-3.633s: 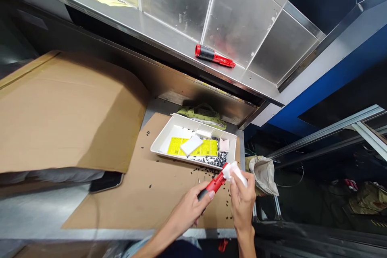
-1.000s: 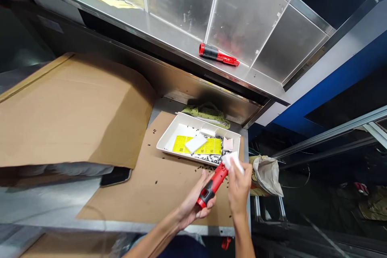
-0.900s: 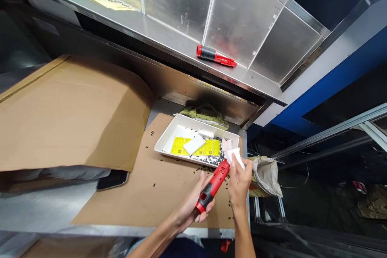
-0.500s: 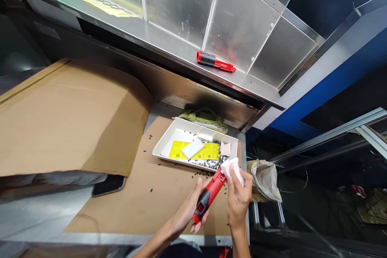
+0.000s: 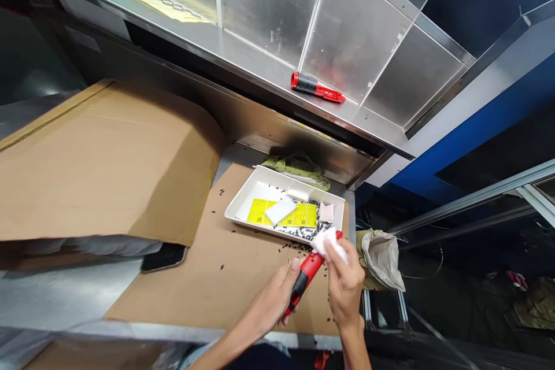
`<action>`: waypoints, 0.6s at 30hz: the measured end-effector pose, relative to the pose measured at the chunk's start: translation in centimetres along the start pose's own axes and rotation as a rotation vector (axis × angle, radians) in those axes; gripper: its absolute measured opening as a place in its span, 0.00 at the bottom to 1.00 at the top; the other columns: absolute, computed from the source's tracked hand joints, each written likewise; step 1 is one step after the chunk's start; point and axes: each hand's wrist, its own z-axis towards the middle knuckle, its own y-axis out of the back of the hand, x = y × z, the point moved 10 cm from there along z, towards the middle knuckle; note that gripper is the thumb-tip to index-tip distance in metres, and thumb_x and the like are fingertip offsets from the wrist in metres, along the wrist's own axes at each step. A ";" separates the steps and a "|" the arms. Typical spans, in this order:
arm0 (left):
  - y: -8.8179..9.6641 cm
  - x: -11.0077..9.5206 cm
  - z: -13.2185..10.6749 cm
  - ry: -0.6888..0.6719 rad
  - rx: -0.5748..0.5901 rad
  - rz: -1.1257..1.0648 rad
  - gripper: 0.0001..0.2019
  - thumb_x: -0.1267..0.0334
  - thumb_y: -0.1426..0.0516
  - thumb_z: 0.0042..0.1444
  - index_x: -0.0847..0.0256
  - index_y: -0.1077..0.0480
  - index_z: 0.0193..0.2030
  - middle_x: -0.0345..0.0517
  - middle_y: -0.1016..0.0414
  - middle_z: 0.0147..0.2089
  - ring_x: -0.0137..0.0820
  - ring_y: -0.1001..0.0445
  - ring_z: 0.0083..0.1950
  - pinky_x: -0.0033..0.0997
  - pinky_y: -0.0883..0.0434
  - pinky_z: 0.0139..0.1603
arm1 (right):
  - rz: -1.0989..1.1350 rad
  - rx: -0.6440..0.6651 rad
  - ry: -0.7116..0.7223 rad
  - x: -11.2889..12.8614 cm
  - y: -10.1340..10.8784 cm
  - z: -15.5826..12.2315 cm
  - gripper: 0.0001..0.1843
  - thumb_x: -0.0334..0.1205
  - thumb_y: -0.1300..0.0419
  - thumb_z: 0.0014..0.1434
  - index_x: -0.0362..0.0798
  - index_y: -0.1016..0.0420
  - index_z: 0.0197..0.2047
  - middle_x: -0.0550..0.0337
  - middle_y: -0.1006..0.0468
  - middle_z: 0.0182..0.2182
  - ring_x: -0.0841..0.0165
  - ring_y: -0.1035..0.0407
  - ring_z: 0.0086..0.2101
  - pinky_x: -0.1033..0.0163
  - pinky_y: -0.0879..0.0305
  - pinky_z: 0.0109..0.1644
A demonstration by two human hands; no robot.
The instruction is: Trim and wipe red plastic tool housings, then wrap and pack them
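Observation:
My left hand (image 5: 277, 295) grips a red and black plastic tool housing (image 5: 311, 269), long and tilted up to the right. In my right hand (image 5: 346, 277) a crumpled white cloth or sponge (image 5: 328, 243) is pinched, pressed against the housing near its upper end. The red tip shows just beyond the white piece. Right behind the hands stands a white tray (image 5: 236, 199). It holds yellow printed label sheets (image 5: 258, 212), a white block (image 5: 281, 210), a pinkish pad (image 5: 326, 213) and many small black pieces.
A similar red and black housing (image 5: 318, 88) lies on the metal ledge above. A large cardboard box (image 5: 108, 162) fills the left side. Loose black bits dot the cardboard sheet (image 5: 195, 283). A green patterned bag (image 5: 299, 170) sits behind the tray; a pale sack (image 5: 381, 257) stands right.
The white piece has slid down from the housing's tip, so the red end now shows past it. The housing has turned in my left hand. The whole view has shifted slightly.

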 end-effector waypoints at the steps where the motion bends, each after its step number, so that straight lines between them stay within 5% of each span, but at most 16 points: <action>1: 0.1 -0.4 -0.2 -0.009 -0.008 0.018 0.51 0.21 0.64 0.46 0.64 0.36 0.59 0.36 0.37 0.19 0.29 0.37 0.17 0.26 0.39 0.16 | 0.010 0.024 0.002 0.2 -0.3 0.0 0.18 0.31 0.48 0.66 0.52 0.23 0.54 0.49 0.25 0.47 0.64 0.27 0.46 0.60 0.27 0.46; 6: 0.2 -2.8 -0.8 -0.119 -0.020 0.150 0.49 0.21 0.67 0.48 0.63 0.31 0.51 0.37 0.39 0.22 0.31 0.35 0.21 0.27 0.36 0.18 | -0.087 -0.011 -0.115 0.0 -0.7 0.0 0.17 0.37 0.49 0.68 0.49 0.21 0.51 0.47 0.24 0.44 0.61 0.27 0.44 0.56 0.28 0.45; 11: 0.9 -2.5 -0.3 -0.126 -0.083 0.203 0.42 0.24 0.68 0.51 0.61 0.32 0.32 0.41 0.38 0.22 0.31 0.36 0.20 0.28 0.36 0.19 | -0.033 -0.007 -0.152 1.8 -2.3 -1.3 0.17 0.36 0.50 0.68 0.51 0.22 0.52 0.48 0.24 0.44 0.63 0.27 0.43 0.59 0.30 0.43; 18: 0.5 -3.2 -0.8 -0.177 -0.025 0.212 0.40 0.32 0.67 0.60 0.62 0.30 0.53 0.38 0.40 0.23 0.31 0.36 0.22 0.27 0.36 0.22 | -0.058 -0.026 -0.270 -0.3 -2.1 -0.6 0.17 0.41 0.50 0.69 0.48 0.21 0.51 0.49 0.28 0.42 0.63 0.30 0.42 0.60 0.32 0.44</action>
